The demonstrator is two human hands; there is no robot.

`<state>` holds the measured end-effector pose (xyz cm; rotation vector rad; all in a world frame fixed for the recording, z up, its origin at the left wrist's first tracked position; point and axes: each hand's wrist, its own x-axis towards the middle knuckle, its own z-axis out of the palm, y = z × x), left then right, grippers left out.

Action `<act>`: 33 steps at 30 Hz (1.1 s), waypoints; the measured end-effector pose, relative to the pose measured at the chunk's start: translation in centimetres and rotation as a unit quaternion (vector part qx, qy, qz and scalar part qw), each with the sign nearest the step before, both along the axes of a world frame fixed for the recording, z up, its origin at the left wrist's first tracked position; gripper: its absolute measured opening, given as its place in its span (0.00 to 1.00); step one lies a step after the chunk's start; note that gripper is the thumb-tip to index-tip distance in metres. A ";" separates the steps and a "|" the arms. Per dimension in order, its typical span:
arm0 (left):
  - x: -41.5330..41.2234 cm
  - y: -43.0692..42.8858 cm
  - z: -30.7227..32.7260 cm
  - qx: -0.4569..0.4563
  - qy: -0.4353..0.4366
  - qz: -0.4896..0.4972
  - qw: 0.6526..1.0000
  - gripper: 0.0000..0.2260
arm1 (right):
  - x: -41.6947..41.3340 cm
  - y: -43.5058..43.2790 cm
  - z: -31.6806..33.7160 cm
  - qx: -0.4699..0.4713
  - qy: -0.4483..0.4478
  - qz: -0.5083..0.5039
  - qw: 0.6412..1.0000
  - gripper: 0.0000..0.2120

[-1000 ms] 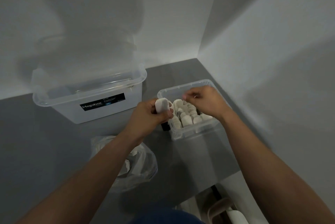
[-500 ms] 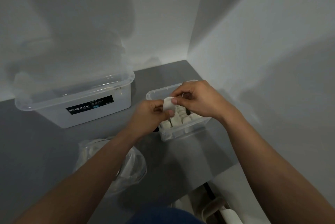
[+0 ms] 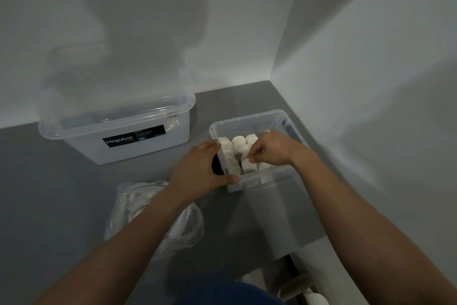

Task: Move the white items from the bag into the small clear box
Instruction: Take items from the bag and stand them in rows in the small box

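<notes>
One white item [image 3: 248, 165] upright in box [image 3: 247, 120]

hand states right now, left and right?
Left hand: grips the small clear box by its left wall.
Right hand: pinches a white item inside the box.

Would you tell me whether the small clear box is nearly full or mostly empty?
Fairly full: white items stand packed in rows inside the small clear box, though the right hand hides part of it.
</notes>
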<state>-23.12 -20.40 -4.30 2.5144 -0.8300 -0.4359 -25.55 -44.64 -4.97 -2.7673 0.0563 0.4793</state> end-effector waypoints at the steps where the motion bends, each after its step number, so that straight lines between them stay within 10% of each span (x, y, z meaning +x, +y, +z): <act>1: 0.0 0.0 -0.1 0.002 -0.003 0.003 1.000 0.46 | 0.2 0.0 -0.5 -0.010 0.006 0.000 1.000 0.08; 12: 0.5 0.0 -0.9 0.018 -0.040 -0.008 0.999 0.45 | 0.4 0.5 -0.6 -0.085 -0.020 -0.035 0.996 0.07; 22: 0.2 9.4 -2.7 -0.156 -0.123 0.095 0.975 0.18 | -7.5 11.0 2.5 0.219 -0.339 -0.219 0.888 0.06; 28: -1.5 17.2 -6.0 -0.164 -0.186 0.134 0.959 0.17 | -8.1 21.2 -1.6 0.239 -0.262 -0.068 0.933 0.07; 33: -2.1 20.4 -9.4 -0.040 -0.210 0.050 0.976 0.12 | -6.7 25.1 -7.0 0.052 -0.089 0.023 0.994 0.12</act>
